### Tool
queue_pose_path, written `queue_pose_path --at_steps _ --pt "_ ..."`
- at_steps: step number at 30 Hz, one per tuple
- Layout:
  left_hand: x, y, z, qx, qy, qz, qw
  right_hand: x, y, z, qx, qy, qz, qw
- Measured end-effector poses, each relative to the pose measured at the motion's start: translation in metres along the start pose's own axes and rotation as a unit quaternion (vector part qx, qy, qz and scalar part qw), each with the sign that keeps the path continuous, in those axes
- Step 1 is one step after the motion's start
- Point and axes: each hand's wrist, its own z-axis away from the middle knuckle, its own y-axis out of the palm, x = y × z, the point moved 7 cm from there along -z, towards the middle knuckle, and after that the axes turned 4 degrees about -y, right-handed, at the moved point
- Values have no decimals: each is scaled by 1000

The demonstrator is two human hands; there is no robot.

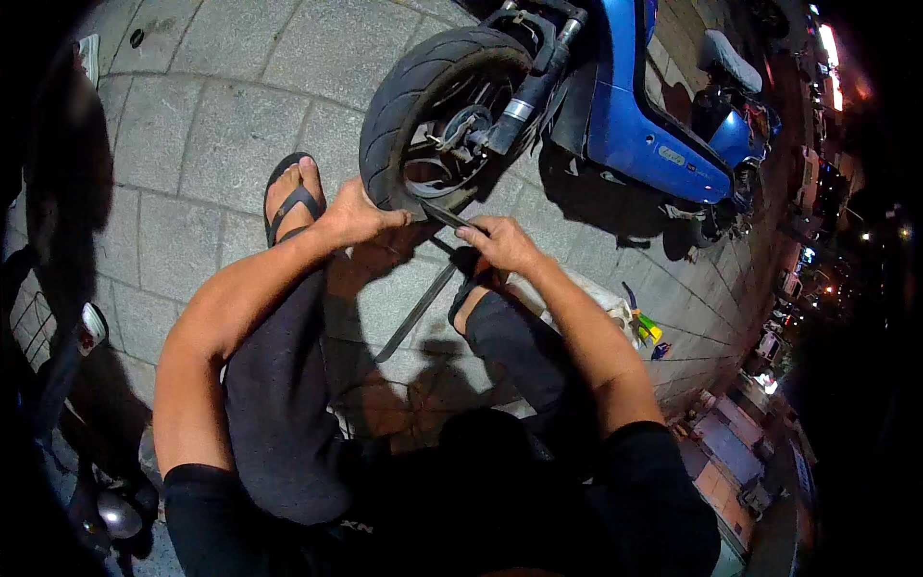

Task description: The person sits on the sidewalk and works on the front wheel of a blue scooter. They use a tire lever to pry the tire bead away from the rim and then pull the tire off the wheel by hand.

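A blue scooter (615, 106) stands ahead of me with its wheel towards me. The black tyre (389, 120) on that wheel is beside my hands. My left hand (361, 213) grips the tyre's near lower edge, its thumb pointing right along the rubber. In my right hand (506, 246) is a dark flat tyre lever (441, 214), whose far tip reaches in between the tyre and the wheel rim. On the paving between my feet lies a second long flat metal bar (419, 310); its upper end is close to my right foot.
Grey stone paving (240, 125) spreads around me. Beside my right leg lie a pale cloth or bag (586, 296) and a yellow-green tool or tube (648, 329). Another vehicle's dark parts (58, 365) stand at the left. Street lights glow at the far right.
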Motion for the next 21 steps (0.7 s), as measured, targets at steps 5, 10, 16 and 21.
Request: queue_pose_path --at_steps 5,10,16,21 --pt "-74 -43 15 -1 -68 -81 994 11 37 15 -177 7 -74 981" --pt "-84 -52 -5 20 -65 -93 993 1 99 13 -280 -9 -307 910" --pt "-54 -42 19 -94 -175 -303 932 8 115 10 -331 21 -309 892" --pt "-5 2 -5 -62 -9 54 997 25 116 5 -342 -8 -330 880"
